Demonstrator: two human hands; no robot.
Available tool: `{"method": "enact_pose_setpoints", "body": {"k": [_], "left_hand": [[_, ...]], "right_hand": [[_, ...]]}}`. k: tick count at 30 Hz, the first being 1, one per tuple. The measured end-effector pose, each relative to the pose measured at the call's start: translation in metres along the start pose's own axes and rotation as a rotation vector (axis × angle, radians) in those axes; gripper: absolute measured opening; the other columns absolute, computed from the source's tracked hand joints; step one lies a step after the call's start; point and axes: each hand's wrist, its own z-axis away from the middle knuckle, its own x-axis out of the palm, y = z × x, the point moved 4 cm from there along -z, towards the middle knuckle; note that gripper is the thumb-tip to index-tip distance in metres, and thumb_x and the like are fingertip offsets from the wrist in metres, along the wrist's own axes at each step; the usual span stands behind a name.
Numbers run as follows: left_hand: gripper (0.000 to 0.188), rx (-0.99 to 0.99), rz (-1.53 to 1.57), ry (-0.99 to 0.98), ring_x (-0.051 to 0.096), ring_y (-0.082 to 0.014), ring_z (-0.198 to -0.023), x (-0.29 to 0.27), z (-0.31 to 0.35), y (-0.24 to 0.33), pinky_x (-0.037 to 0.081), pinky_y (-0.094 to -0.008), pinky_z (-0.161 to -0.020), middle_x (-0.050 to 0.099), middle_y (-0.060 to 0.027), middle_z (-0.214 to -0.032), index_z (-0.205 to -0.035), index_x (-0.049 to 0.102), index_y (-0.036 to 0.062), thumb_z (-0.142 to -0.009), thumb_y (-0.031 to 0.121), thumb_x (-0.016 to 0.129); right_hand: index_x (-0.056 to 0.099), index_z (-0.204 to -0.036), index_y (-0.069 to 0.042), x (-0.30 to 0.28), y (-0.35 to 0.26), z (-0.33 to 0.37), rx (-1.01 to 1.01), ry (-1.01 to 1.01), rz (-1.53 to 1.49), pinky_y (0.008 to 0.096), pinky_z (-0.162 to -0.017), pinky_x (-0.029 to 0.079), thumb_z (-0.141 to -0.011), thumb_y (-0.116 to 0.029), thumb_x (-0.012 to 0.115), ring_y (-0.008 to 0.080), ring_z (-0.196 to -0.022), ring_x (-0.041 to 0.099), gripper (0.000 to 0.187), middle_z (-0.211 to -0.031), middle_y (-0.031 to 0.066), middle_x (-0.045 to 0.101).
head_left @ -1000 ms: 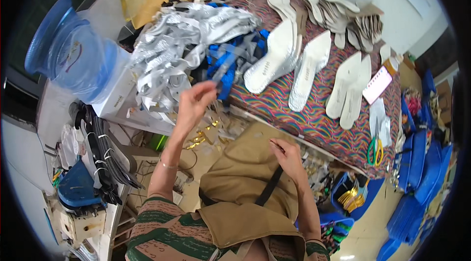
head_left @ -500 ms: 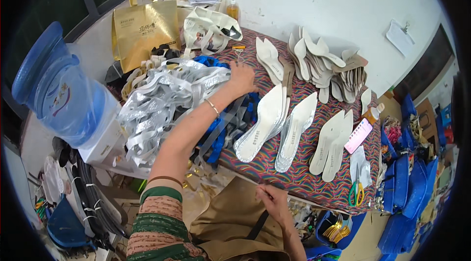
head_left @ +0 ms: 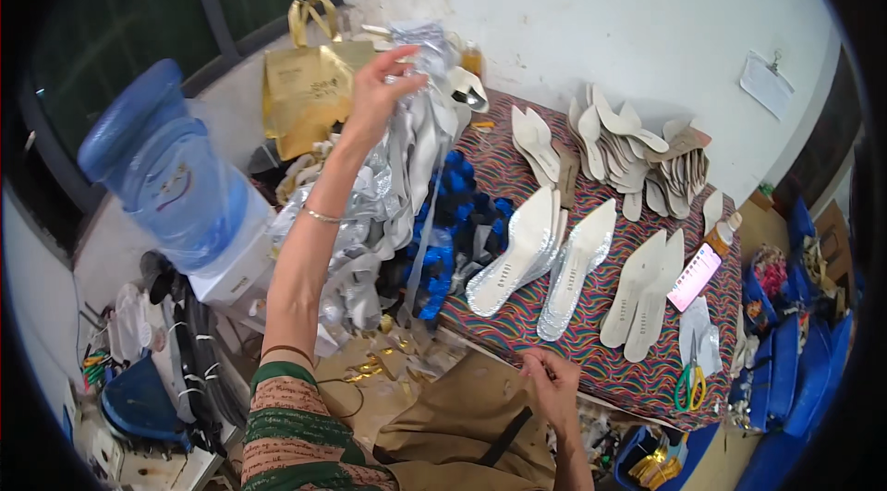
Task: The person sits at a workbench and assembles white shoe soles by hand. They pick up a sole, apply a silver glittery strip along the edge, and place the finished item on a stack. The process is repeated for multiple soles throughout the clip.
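My left hand (head_left: 381,89) is raised above the table's left side, its fingers pinched on a bunch of glittery silver straps (head_left: 420,145). They hang down from it toward a tangled pile of silver straps (head_left: 349,269). Blue straps (head_left: 442,246) lie to the right of the pile, partly behind the hanging bunch. My right hand (head_left: 552,380) is low at the table's front edge, fingers curled and pressed together; what they hold, if anything, is too small to make out. Pale shoe insoles with silver glitter edges (head_left: 575,274) lie just beyond it.
A patterned cloth covers the table (head_left: 490,334). Stacked insoles (head_left: 637,154) stand at the back, with plain insoles (head_left: 637,297), a phone (head_left: 695,276), a bottle (head_left: 723,232) and scissors (head_left: 689,387) at right. A blue water jug (head_left: 180,177) and gold bag (head_left: 309,94) stand left.
My left hand has risen up and left from the blue straps, lifting silver straps out of the pile. More blue straps are uncovered. My right hand stays near the table edge; the view has shifted.
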Motion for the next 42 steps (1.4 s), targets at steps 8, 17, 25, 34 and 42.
{"method": "enact_pose_setpoints", "body": {"k": [8, 17, 25, 34, 42], "left_hand": [[0.043, 0.078, 0.539, 0.068, 0.064, -0.01, -0.093, -0.064, 0.057, 0.178, 0.054, -0.0267, -0.085, 0.066, -0.0053, -0.108, -0.128, 0.054, 0.0006, -0.086, 0.002, 0.063], [0.058, 0.023, 0.619, 0.003, 0.062, -0.0136, -0.101, 0.0, 0.141, 0.246, 0.051, -0.0279, -0.087, 0.062, -0.0094, -0.119, -0.14, 0.041, 0.0006, -0.085, 0.002, 0.061], [0.064, -0.011, 0.474, 0.021, 0.061, -0.0125, -0.098, 0.045, 0.175, 0.218, 0.049, -0.0266, -0.086, 0.066, -0.0115, -0.11, -0.139, 0.04, 0.0019, -0.082, 0.0, 0.067], [0.063, -0.367, 0.616, -0.096, 0.06, -0.0145, -0.102, 0.074, 0.175, 0.167, 0.046, -0.0283, -0.091, 0.062, -0.0104, -0.116, -0.138, 0.04, -0.0001, -0.082, 0.004, 0.069], [0.052, -0.442, 0.495, -0.295, 0.063, -0.0164, -0.098, 0.088, 0.184, 0.134, 0.05, -0.0296, -0.089, 0.065, -0.0107, -0.11, -0.129, 0.05, -0.0023, -0.08, 0.004, 0.068]], "right_hand": [[0.069, -0.096, 0.002, 0.019, -0.164, -0.041, -0.635, 0.112, -0.021, 0.0211, -0.055, 0.037, -0.089, -0.001, 0.06, 0.0063, -0.066, 0.052, 0.012, -0.078, 0.0047, 0.064], [0.067, -0.106, -0.002, 0.026, -0.287, -0.021, -1.038, 0.263, -0.071, 0.0251, -0.057, 0.044, -0.076, -0.003, 0.074, 0.0162, -0.071, 0.056, 0.03, -0.099, 0.01, 0.061], [0.06, -0.094, -0.002, 0.028, -0.253, -0.024, -0.762, 0.253, 0.143, 0.0349, -0.059, 0.051, -0.07, -0.017, 0.083, 0.0279, -0.072, 0.063, 0.037, -0.087, 0.0123, 0.062], [0.06, -0.1, 0.002, 0.005, -0.194, -0.06, -0.305, -0.108, -0.428, 0.0176, -0.057, 0.039, -0.082, -0.001, 0.066, 0.0011, -0.066, 0.051, 0.02, -0.082, -0.0018, 0.061], [0.06, -0.096, 0.0, 0.002, -0.187, -0.055, -0.406, 0.043, -0.287, 0.0188, -0.055, 0.038, -0.08, -0.001, 0.067, 0.0009, -0.064, 0.048, 0.017, -0.08, -0.0042, 0.059]]}}
